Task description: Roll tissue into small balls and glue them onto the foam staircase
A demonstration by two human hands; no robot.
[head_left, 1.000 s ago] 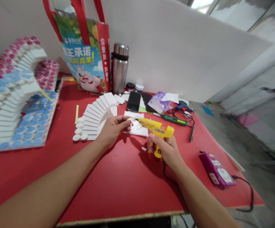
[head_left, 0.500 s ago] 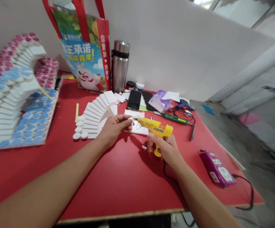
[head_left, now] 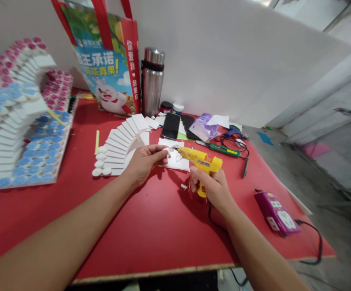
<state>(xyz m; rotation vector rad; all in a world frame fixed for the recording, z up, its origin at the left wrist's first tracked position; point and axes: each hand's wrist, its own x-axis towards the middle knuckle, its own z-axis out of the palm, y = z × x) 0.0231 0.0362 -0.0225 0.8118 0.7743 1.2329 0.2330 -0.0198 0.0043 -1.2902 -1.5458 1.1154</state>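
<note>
My right hand (head_left: 210, 184) is wrapped round the grip of a yellow hot glue gun (head_left: 201, 158). Its nozzle points left, close to the fingertips of my left hand (head_left: 148, 159). Between thumb and fingers, my left hand pinches a small white piece (head_left: 169, 151), mostly covered by the fingers. Beneath the nozzle lies a white sheet (head_left: 179, 162) with a glue-like strand over it. Left of my left hand, a curved stair of white strips (head_left: 118, 146) lies on the red table, with several white round discs (head_left: 99, 164) at its lower left end.
A finished-looking blue and pink stair model (head_left: 45, 153) stands far left. Behind are a printed bag (head_left: 108, 76), a steel flask (head_left: 153, 81) and a phone (head_left: 171, 125). A green-handled tool (head_left: 225, 150) lies right, a purple box (head_left: 276, 213) with cable near the right edge.
The glue gun has shifted very slightly right, its nozzle a little farther from my left fingertips. Both hands keep their hold. The view has tilted slightly.
</note>
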